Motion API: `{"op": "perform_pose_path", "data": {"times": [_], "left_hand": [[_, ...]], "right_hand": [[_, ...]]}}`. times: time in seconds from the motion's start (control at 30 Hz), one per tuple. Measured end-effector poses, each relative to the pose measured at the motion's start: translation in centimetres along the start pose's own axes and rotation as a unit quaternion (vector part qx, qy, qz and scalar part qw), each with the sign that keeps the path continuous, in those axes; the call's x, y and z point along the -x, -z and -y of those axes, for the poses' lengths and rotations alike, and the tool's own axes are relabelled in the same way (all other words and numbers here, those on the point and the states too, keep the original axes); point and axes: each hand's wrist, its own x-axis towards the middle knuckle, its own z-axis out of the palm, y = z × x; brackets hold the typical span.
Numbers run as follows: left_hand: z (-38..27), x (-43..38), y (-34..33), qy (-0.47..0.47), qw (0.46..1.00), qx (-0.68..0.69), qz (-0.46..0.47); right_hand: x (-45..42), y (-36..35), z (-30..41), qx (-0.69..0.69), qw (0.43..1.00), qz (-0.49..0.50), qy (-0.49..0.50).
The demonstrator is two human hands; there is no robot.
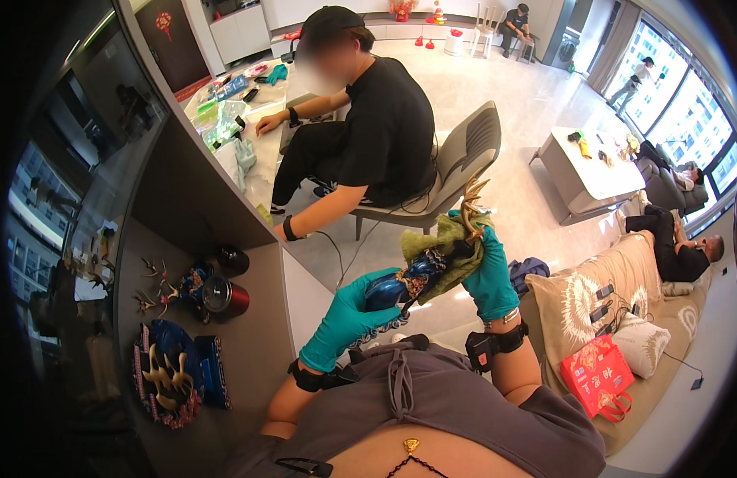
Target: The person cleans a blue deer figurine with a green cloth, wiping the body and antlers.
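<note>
A glossy blue deer figurine (381,291) with gold-coloured trim is held tilted in front of my body. My left hand (350,316), in a teal rubber glove, grips its lower body. My right hand (491,278), gloved the same way, presses a green cloth (449,281) around the figurine's upper part. Golden antlers (473,206) stick out above the cloth and the right fingers. Most of the figurine's head is hidden by the cloth. Left of my hands, a shelf (264,299) holds a similar antlered figurine (192,284).
The shelf also bears a red lidded canister (232,299), a dark jar (232,258) and a blue ornament (171,364). A seated person (386,125) is close ahead, beside a cluttered table (267,152). To the right stands a covered sofa (619,269) with a red bag (597,373).
</note>
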Motion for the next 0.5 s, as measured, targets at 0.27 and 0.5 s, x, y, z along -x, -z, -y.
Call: {"op": "perform_pose_path", "data": {"times": [0.27, 0.5], "left_hand": [[0.6, -2.7, -0.6, -0.006, 0.999, -0.020, 0.035], [9.5, -6.5, -0.6, 0.045, 0.989, -0.091, -0.107]], "right_hand": [[1.8, 1.2, 0.5, 0.104, 0.992, -0.058, 0.046], [7.1, 9.9, -2.4, 0.310, 0.937, -0.161, 0.003]]}}
